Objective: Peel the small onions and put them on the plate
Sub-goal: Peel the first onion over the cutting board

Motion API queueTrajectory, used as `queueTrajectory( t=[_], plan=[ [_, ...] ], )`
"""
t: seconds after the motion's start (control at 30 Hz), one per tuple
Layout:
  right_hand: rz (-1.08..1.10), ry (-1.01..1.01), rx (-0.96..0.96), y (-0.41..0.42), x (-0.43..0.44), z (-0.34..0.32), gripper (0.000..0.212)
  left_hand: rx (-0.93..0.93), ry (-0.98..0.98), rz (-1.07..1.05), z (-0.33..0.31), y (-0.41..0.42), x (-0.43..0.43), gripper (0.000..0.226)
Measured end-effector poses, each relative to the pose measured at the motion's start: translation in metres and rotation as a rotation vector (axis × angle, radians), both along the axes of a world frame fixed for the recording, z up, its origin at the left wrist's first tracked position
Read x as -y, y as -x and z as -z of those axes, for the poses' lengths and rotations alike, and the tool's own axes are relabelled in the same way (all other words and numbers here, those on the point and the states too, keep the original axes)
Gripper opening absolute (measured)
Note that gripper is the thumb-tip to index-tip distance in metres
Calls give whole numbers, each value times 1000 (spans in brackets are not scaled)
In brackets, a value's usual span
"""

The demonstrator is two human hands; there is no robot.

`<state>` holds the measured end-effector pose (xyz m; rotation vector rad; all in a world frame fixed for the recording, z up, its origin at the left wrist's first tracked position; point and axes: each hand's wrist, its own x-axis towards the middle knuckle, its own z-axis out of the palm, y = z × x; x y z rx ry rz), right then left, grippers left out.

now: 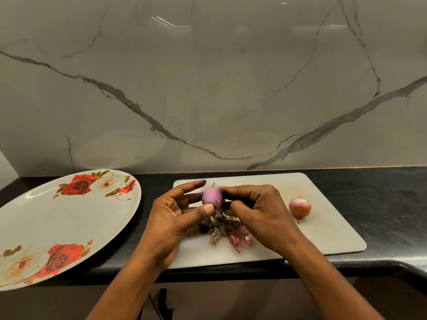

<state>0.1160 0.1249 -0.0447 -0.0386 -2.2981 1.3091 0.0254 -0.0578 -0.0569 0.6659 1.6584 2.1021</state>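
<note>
A person's left hand [172, 212] and right hand [256, 210] together hold a small, pale-purple peeled onion [212, 197] above a white rectangular cutting board [323, 229], fingers curled round it. Dry brown-and-pink onion skins [225, 229] lie just beneath the hands. A second small reddish unpeeled onion [300, 207] rests on the board just right of the right hand, and a round white rose-patterned plate [46, 218] sits on the black worktop [388, 204] left of the left hand.

- Ahead of you stands a pale marble wall [208, 65], glossy, crossed by dark grey veins [129, 100].
- Streaks of lamp glare [171, 22] show near its top.
- Below it runs a black stone worktop [388, 204], its front edge rounded at your right.
</note>
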Motion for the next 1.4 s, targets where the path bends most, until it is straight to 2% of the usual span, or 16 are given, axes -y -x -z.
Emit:
queueTrajectory(
  t=[0.1,0.3,0.4,0.47,0.77,0.9,1.27,1.4],
  plan=[
    [26,-6,9,3,-3,3,38,24,-26,5,-1,0,-1,55],
    [116,63,-6,3,-5,4,24,64,-35,-10,0,4,-1,50],
    [54,97,5,3,1,1,34,57,-31,5,0,3,-1,50],
    [33,77,0,4,5,1,40,51,-28,16,1,3,-1,50],
    [28,-76,-63,1,10,-4,37,56,-29,23,0,4,0,47],
    [115,-167,-96,7,5,3,25,69,-28,38,0,1,0,47],
    [124,-12,-96,6,-2,4,21,196,-65,61,-1,6,0,44],
    [69,39,-67,4,0,1,25,171,-54,49,-2,5,0,45]
  ],
)
